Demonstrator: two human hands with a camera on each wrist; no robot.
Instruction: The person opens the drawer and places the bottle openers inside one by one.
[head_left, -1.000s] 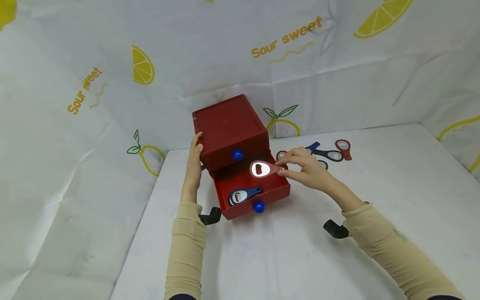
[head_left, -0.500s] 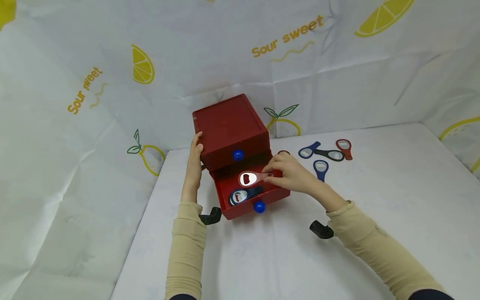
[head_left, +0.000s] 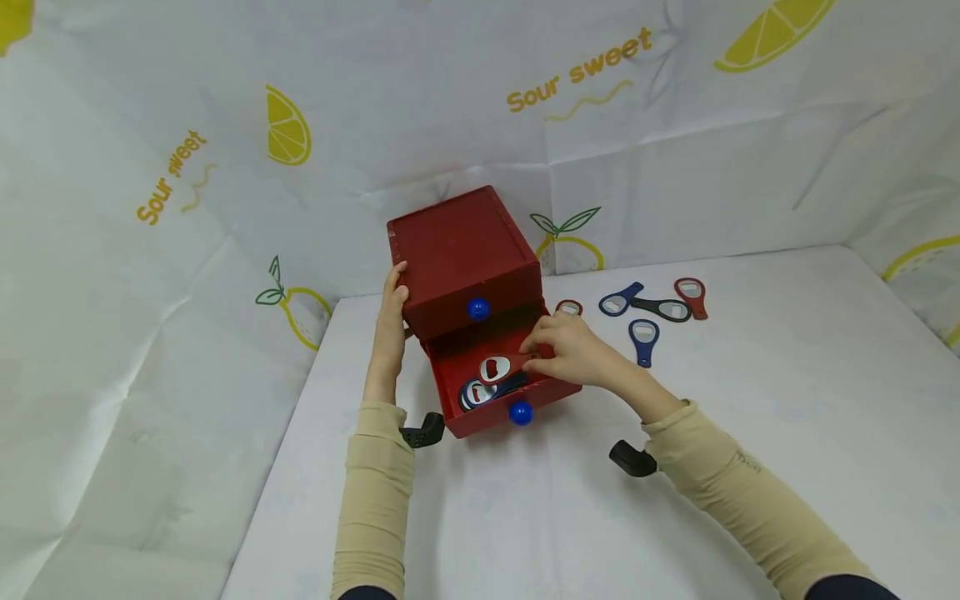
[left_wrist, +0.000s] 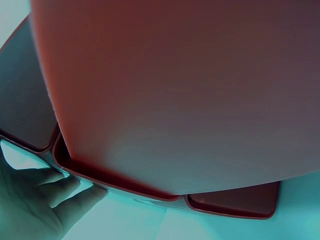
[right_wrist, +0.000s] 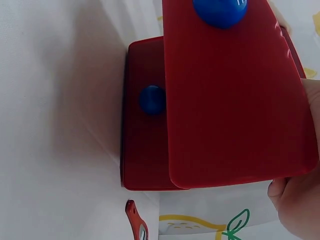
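A red cabinet [head_left: 457,242] with blue knobs stands on the table, its open drawer [head_left: 551,392] pulled out toward me. My left hand [head_left: 386,333] rests against the cabinet's left side; in the left wrist view its extended fingers [left_wrist: 80,202] touch the edge. Over the open drawer, my right hand [head_left: 573,346] pinches the handle of a red bottle opener [head_left: 495,368]. The opener's head lies over a blue bottle opener [head_left: 480,392] and a dark-edged one at the drawer's front left. In the right wrist view the drawer front [right_wrist: 235,110] hides the held opener.
Right of the cabinet, several bottle openers lie on the white table: a blue one [head_left: 643,340], another blue one [head_left: 618,300], a black one [head_left: 667,310] and red ones [head_left: 691,296]. A closed drawer with a blue knob [right_wrist: 152,100] sits below the open one.
My right hand has moved left and down with the red bottle opener, from the drawer's right edge to the openers inside. The left hand has stayed against the cabinet.
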